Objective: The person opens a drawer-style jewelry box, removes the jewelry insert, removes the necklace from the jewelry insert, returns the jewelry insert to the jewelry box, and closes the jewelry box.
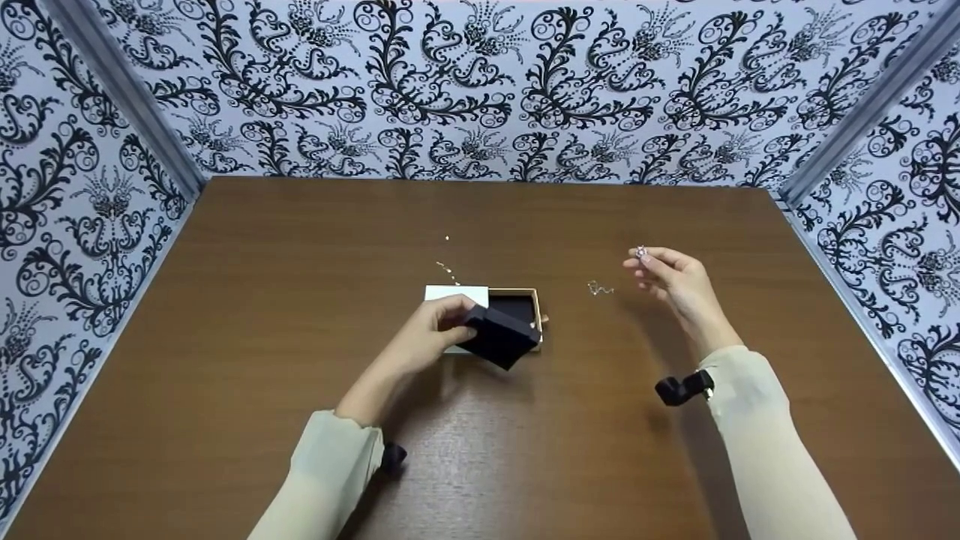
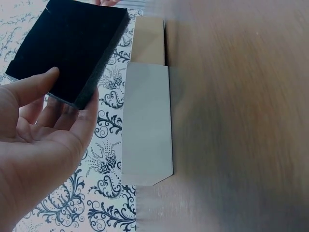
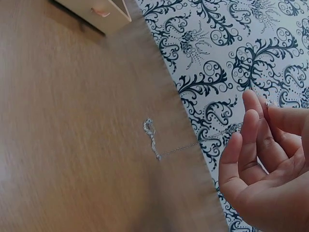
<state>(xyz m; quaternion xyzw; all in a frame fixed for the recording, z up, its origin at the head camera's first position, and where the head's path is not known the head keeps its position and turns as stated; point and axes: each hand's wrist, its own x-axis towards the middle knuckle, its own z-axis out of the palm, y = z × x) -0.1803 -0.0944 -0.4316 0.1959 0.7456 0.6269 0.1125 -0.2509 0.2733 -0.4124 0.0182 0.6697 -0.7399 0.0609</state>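
The left hand (image 1: pixel 431 331) pinches a black pad (image 1: pixel 498 339). Just beneath it sits a partly open box (image 1: pixel 456 292). A silver chain (image 3: pixel 153 143) is left of the right hand (image 1: pixel 681 283), which pinches a tiny shiny thing (image 1: pixel 641 253).

A: What stands around the table (image 1: pixel 300 232)?
B: White panels with black scrollwork: a back wall (image 1: pixel 480 90) beyond its far edge, a left wall (image 1: pixel 37 202) and a right wall (image 1: pixel 911 225) along its sides.
A: And the corners?
B: Grey strips (image 1: pixel 127 94) rise from the table's far corners.
A: Its top?
B: Brown wood grain, with a pale sheen (image 1: pixel 480 450) toward the table's near side.
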